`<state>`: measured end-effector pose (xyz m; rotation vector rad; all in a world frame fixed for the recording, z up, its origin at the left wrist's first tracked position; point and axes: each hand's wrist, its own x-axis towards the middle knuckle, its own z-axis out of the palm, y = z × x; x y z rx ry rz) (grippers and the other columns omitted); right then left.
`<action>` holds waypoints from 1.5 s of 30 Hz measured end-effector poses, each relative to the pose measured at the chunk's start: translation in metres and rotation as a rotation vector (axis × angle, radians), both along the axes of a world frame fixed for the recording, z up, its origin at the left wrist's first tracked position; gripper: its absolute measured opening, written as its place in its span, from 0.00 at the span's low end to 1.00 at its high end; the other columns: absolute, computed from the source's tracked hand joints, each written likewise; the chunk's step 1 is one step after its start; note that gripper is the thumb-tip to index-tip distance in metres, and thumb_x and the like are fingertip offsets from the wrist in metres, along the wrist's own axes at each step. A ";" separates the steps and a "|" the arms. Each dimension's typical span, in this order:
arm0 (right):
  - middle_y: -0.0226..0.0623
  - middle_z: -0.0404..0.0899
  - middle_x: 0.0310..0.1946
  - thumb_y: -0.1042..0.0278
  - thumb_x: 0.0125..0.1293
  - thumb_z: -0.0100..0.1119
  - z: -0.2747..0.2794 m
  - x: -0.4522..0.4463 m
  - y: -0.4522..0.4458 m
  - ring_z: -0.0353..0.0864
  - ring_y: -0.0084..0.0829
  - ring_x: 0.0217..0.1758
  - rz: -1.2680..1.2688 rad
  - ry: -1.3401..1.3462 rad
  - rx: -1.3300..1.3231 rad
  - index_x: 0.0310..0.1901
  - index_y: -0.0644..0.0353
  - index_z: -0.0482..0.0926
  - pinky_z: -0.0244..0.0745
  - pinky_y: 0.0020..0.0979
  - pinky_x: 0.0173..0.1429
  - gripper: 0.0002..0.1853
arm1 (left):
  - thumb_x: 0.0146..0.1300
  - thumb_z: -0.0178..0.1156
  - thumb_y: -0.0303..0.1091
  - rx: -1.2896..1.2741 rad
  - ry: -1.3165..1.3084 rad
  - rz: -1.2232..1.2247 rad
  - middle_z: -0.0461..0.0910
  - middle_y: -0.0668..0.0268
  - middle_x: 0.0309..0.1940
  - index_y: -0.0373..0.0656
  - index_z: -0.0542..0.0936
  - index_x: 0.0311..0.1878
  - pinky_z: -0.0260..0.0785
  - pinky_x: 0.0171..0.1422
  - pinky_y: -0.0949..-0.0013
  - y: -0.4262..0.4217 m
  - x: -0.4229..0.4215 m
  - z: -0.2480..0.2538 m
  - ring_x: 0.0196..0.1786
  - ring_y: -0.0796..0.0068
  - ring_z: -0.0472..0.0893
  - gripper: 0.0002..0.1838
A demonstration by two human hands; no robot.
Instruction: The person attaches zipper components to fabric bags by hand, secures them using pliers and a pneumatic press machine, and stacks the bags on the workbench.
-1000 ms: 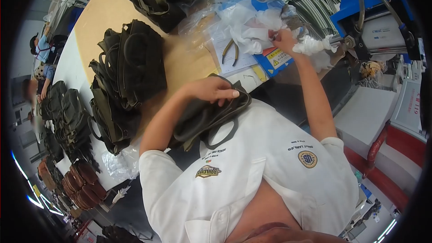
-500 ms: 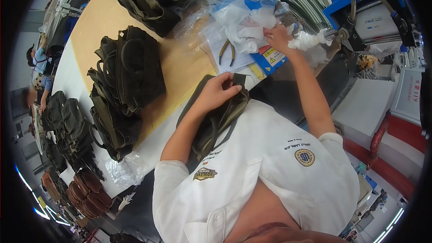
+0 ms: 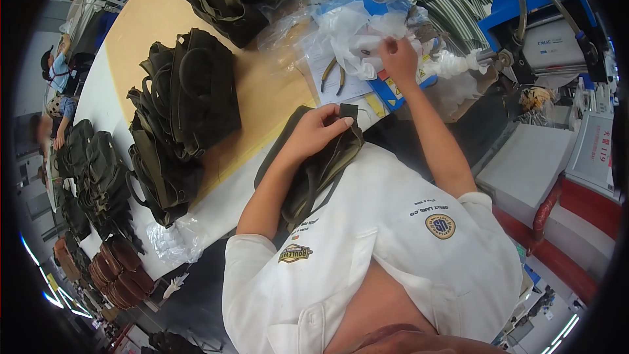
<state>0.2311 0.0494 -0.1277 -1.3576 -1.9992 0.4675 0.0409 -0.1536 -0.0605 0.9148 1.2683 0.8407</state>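
State of work: one dark bag (image 3: 329,161) is in hand, at the centre of view against the wearer's front, partly over the table (image 3: 262,118) edge. Handling of it is judged to be under way, not complete. Its far end, with one tab (image 3: 349,111) upright, is pinched between thumb and fingers of the left hand (image 3: 316,130). The right hand (image 3: 401,62), at 1 o'clock, is narrow and bent at the plastic (image 3: 357,26); whether it grips anything cannot be told. What is finished or left among the stacked bags cannot be determined.

Count: hands, two; held bag, one; pliers (image 3: 341,78), one, at 12 o'clock. Bag piles, three: near pile (image 3: 208,88) at 10 o'clock, upper pile (image 3: 223,10) at 11, far pile (image 3: 98,164) at 9. Bags within each overlap; number not verifiable.
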 end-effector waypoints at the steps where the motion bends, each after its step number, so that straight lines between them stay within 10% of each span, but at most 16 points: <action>1: 0.40 0.82 0.32 0.70 0.59 0.62 0.004 0.000 -0.009 0.82 0.43 0.34 0.016 0.069 0.146 0.37 0.63 0.80 0.75 0.42 0.38 0.07 | 0.66 0.64 0.39 -0.004 -0.008 0.013 0.82 0.71 0.30 0.37 0.82 0.42 0.69 0.41 0.77 0.000 0.000 0.003 0.34 0.86 0.77 0.13; 6: 0.39 0.80 0.34 0.70 0.60 0.63 0.000 -0.007 -0.014 0.82 0.42 0.38 0.362 -0.034 0.288 0.38 0.57 0.82 0.77 0.44 0.45 0.06 | 0.66 0.64 0.34 0.023 -0.047 0.064 0.82 0.72 0.31 0.37 0.81 0.41 0.69 0.42 0.78 0.002 0.009 0.022 0.34 0.87 0.77 0.09; 12: 0.43 0.82 0.38 0.67 0.61 0.62 -0.009 -0.017 0.011 0.83 0.45 0.46 0.277 -0.438 -0.138 0.39 0.58 0.83 0.77 0.45 0.51 0.07 | 0.67 0.64 0.34 0.080 -0.224 0.011 0.79 0.73 0.35 0.38 0.79 0.43 0.68 0.45 0.79 0.000 0.017 0.038 0.38 0.88 0.75 0.09; 23: 0.40 0.82 0.37 0.66 0.62 0.60 -0.016 -0.003 0.022 0.83 0.46 0.42 0.280 -0.263 -0.053 0.40 0.57 0.81 0.78 0.46 0.46 0.08 | 0.67 0.64 0.39 0.017 -0.075 -0.076 0.76 0.74 0.27 0.38 0.85 0.39 0.63 0.32 0.76 -0.003 0.013 0.046 0.30 0.86 0.71 0.12; 29: 0.40 0.81 0.35 0.66 0.61 0.60 -0.016 -0.002 0.007 0.83 0.46 0.38 0.370 -0.247 0.122 0.35 0.56 0.80 0.78 0.46 0.44 0.05 | 0.68 0.62 0.37 -0.052 -0.499 0.147 0.78 0.72 0.31 0.36 0.84 0.46 0.67 0.40 0.77 -0.013 0.007 0.025 0.32 0.83 0.74 0.13; 34: 0.46 0.81 0.36 0.67 0.60 0.61 -0.024 -0.015 0.018 0.84 0.49 0.40 0.323 -0.516 -0.010 0.36 0.61 0.81 0.79 0.47 0.45 0.07 | 0.70 0.60 0.35 0.171 -0.201 0.230 0.83 0.70 0.37 0.36 0.83 0.50 0.71 0.53 0.75 -0.011 0.017 0.026 0.41 0.82 0.78 0.13; 38: 0.52 0.81 0.40 0.69 0.59 0.60 -0.003 -0.025 0.018 0.83 0.54 0.44 0.354 -0.555 -0.171 0.38 0.64 0.80 0.78 0.49 0.47 0.08 | 0.74 0.54 0.35 0.332 0.210 0.093 0.84 0.66 0.27 0.38 0.79 0.41 0.71 0.43 0.75 -0.017 0.003 0.040 0.31 0.83 0.78 0.10; 45: 0.52 0.80 0.43 0.73 0.58 0.61 -0.012 -0.026 0.021 0.83 0.54 0.44 0.363 -0.595 -0.137 0.42 0.63 0.75 0.79 0.49 0.45 0.11 | 0.78 0.45 0.41 0.371 -0.406 0.623 0.68 0.68 0.11 0.40 0.73 0.40 0.55 0.18 0.76 -0.070 -0.059 0.100 0.11 0.80 0.64 0.16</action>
